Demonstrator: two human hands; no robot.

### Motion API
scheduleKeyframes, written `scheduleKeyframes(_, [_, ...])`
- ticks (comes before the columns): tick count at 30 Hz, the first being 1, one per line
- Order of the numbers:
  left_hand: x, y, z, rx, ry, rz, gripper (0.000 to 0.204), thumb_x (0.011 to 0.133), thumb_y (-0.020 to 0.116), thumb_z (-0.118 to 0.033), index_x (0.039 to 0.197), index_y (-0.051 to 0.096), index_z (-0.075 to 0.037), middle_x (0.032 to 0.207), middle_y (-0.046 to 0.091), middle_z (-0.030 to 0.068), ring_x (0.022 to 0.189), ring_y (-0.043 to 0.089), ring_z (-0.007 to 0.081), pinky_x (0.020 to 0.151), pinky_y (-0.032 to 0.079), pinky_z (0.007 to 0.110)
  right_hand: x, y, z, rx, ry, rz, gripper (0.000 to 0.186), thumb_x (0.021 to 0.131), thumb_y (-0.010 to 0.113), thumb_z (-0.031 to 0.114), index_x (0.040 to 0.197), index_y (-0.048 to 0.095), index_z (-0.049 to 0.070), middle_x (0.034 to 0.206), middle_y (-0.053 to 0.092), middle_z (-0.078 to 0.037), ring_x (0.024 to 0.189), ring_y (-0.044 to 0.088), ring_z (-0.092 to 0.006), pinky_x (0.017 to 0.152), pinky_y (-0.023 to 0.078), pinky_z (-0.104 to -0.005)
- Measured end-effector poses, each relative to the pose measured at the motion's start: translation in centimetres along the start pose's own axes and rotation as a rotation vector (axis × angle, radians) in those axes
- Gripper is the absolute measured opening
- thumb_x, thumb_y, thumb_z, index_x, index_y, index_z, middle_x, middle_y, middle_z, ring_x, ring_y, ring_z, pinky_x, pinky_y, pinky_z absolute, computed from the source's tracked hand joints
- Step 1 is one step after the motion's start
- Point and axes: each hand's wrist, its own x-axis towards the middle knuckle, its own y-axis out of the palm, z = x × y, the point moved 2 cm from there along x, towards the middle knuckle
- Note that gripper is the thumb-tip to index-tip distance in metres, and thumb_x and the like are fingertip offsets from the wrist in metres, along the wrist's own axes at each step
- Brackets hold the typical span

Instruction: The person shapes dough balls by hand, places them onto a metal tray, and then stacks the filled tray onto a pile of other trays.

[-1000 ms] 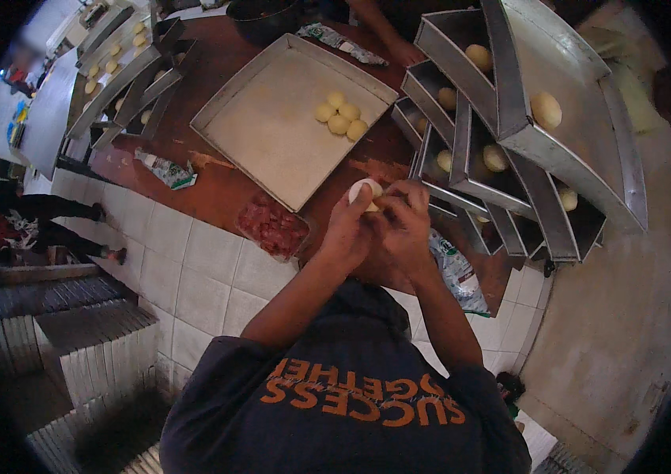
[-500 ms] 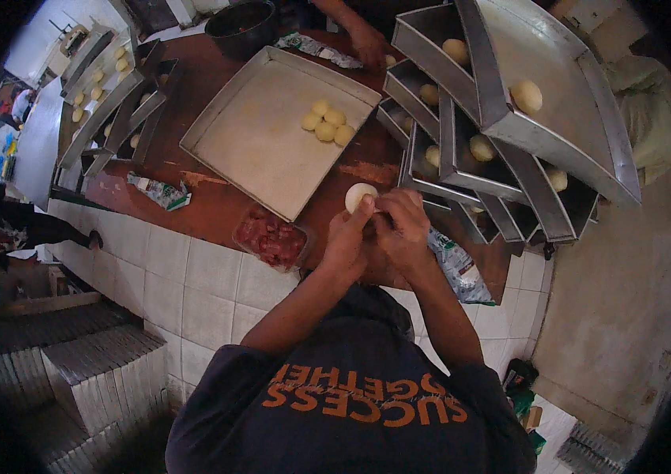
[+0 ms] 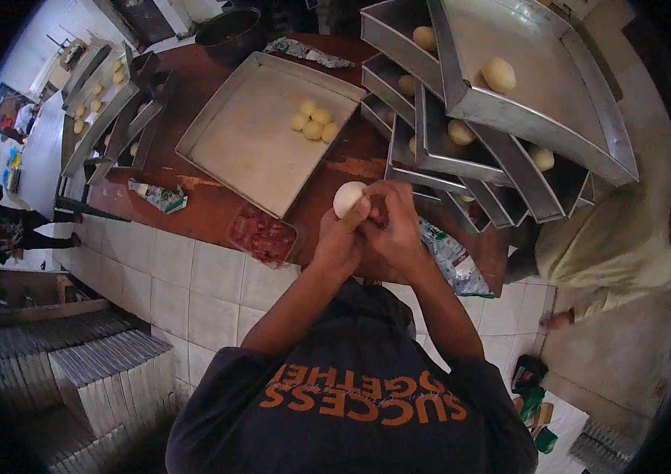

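A pale dough ball (image 3: 349, 200) is held up over the near edge of the table. My left hand (image 3: 339, 243) is closed around its lower side, thumb pressed against it. The curled fingers of my right hand (image 3: 395, 227) press at the ball's right side; their tips are partly hidden. Beyond my hands lies a large square metal tray (image 3: 229, 130) with a cluster of several dough balls (image 3: 312, 129) toward its right side. Left of my wrists, a clear tub (image 3: 263, 237) of dark red pieces sits at the table edge.
Stacked metal trays (image 3: 541, 118) with dough balls rise at the right; more trays (image 3: 106, 110) stand far left. Foil-like packets (image 3: 454, 257) (image 3: 158, 195) lie on the brown table (image 3: 193, 103). A black bowl (image 3: 229, 35) is at the back. A person in a yellowish top (image 3: 612, 245) is close at right.
The dough ball has shifted slightly left in my hands, and more of it shows. A co-worker's hand has left the far table edge. The person at right has come further into view.
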Motion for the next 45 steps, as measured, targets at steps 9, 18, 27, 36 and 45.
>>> scheduleKeyframes(9, [0.5, 0.3, 0.6, -0.139, -0.050, -0.078, 0.032, 0.081, 0.061, -0.019, 0.106, 0.051, 0.000, 0.098, 0.055, 0.0058, 0.088, 0.055, 0.0150, 0.076, 0.046, 0.027, -0.3, -0.6, -0.4, -0.044, -0.173, 0.005, 0.021, 0.061, 0.062, 0.001, 0.081, 0.059, 0.006, 0.078, 0.057, -0.010, 0.077, 0.054, -0.0300, 0.071, 0.043, -0.0395])
scheduleKeyframes(18, [-0.4, 1.1, -1.8, 0.593, 0.210, -0.038, 0.025, 0.074, 0.066, -0.006, 0.097, 0.058, 0.001, 0.092, 0.061, 0.0061, 0.082, 0.059, 0.0133, 0.075, 0.047, 0.027, -1.3, -3.1, -0.9, 0.082, -0.170, 0.027, 0.022, 0.064, 0.063, 0.000, 0.086, 0.062, 0.002, 0.089, 0.058, -0.013, 0.084, 0.056, -0.0284, 0.073, 0.045, -0.0362])
scheduleKeyframes(27, [-3.7, 5.8, -5.7, 1.341, 0.880, 0.382, 0.038, 0.065, 0.069, -0.001, 0.102, 0.058, -0.005, 0.092, 0.061, 0.0152, 0.078, 0.061, 0.0251, 0.068, 0.049, 0.030, 0.5, -6.4, 1.8, 0.675, 0.432, 0.113, 0.020, 0.083, 0.050, 0.006, 0.101, 0.057, 0.000, 0.098, 0.058, -0.011, 0.089, 0.057, -0.0192, 0.081, 0.044, -0.0295])
scheduleKeyframes(36, [-3.6, 8.2, -5.2, 1.382, 1.384, 0.646, 0.032, 0.060, 0.071, -0.001, 0.091, 0.062, -0.007, 0.079, 0.056, 0.0067, 0.066, 0.054, 0.0201, 0.055, 0.045, 0.027, -1.9, -7.9, 0.5, 1.735, 1.084, 0.180, 0.031, 0.088, 0.045, 0.018, 0.110, 0.048, -0.005, 0.105, 0.055, -0.014, 0.097, 0.056, -0.0219, 0.084, 0.048, -0.0329])
scheduleKeyframes(45, [-3.2, 9.3, -3.5, 1.301, 1.005, 0.578, 0.031, 0.068, 0.065, 0.004, 0.097, 0.058, -0.001, 0.083, 0.056, 0.0095, 0.070, 0.056, 0.0201, 0.061, 0.046, 0.026, -1.8, -9.9, 0.1, 1.462, 0.967, 0.233, 0.042, 0.086, 0.050, 0.026, 0.116, 0.045, -0.003, 0.110, 0.053, -0.013, 0.096, 0.057, -0.0232, 0.080, 0.050, -0.0380])
